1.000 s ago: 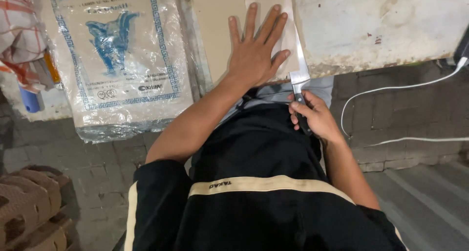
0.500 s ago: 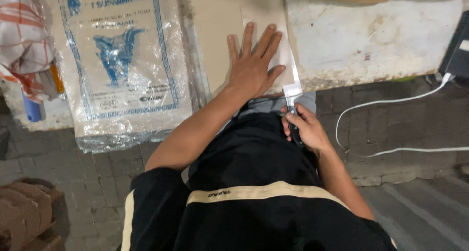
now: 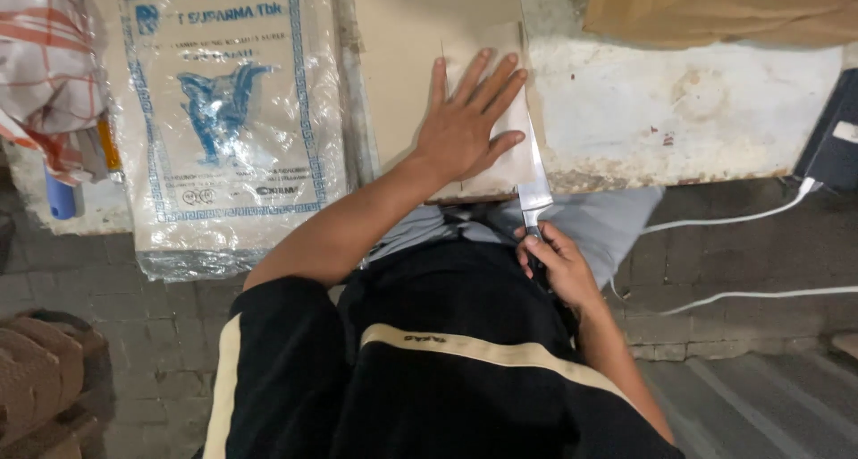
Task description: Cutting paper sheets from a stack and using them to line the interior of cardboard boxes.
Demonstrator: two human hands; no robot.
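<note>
Left hand (image 3: 465, 128) flat, fingers spread; right hand (image 3: 556, 264) clenched, arm bent.

view: head camera has tipped further over the table (image 3: 697, 110), more of its far side now seen | knife (image 3: 534, 186): blade has slid forward along the right edge of the paper (image 3: 500, 92) | right hand (image 3: 554, 262): moved forward with the handle, closer to the table edge

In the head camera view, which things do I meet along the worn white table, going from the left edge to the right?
Red-and-white checked cloth → clear plastic pack with blue print → left hand flat on pale paper sheets → long steel knife in right hand → brown cardboard → white cable.
</note>
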